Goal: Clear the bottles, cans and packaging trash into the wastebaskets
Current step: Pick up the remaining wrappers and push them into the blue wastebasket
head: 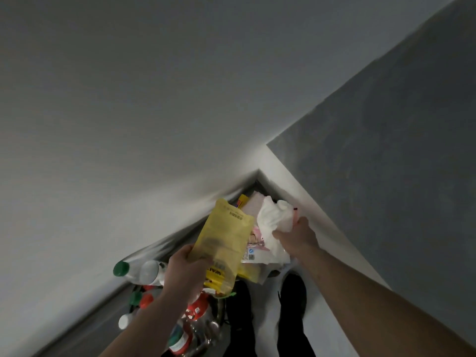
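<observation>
Pale walls (128, 99) meet in a corner. Below it, packaging trash (253, 243) is heaped at the far right and capped bottles (149, 273) cluster near left. The left hand (184, 269) pinches a yellow pouch (224, 243) over the heap. The right hand (296, 234) clutches crumpled white paper (274, 219), fingers curled round it.
</observation>
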The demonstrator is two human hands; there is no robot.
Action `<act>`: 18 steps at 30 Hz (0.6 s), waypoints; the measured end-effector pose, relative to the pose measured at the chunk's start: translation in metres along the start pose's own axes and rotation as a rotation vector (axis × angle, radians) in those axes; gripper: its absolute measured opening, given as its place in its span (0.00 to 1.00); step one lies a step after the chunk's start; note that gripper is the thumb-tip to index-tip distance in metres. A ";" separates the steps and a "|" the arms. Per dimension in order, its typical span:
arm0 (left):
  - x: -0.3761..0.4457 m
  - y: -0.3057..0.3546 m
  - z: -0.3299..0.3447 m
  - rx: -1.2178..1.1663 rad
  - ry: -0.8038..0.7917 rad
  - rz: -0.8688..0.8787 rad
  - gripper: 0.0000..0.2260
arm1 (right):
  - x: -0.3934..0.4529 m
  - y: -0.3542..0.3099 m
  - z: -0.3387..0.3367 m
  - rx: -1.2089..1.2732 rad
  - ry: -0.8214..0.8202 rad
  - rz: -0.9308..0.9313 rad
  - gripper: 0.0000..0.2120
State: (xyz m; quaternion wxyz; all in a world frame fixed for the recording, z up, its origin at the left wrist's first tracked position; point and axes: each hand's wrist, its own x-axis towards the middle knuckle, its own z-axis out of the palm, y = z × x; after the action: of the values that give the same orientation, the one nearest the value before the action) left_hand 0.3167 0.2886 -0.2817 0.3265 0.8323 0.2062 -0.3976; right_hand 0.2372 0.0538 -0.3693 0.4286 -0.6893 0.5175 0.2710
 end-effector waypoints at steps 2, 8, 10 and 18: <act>0.005 -0.001 0.001 -0.005 -0.009 -0.008 0.11 | 0.002 -0.001 0.003 -0.020 0.006 -0.001 0.43; 0.003 0.009 0.005 -0.005 0.000 0.014 0.10 | -0.011 0.005 0.008 0.098 0.043 0.058 0.37; 0.002 0.015 0.009 -0.030 -0.017 0.026 0.10 | -0.019 0.008 0.006 0.082 0.063 0.048 0.37; 0.039 0.042 0.073 0.040 -0.091 0.093 0.07 | -0.031 0.044 0.005 0.135 0.071 0.008 0.37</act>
State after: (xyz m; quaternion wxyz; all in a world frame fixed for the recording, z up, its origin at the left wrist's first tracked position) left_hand 0.3271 0.2106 -0.3314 0.3368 0.8285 0.1441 -0.4235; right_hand 0.1864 0.0684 -0.3597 0.4544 -0.6660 0.5521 0.2126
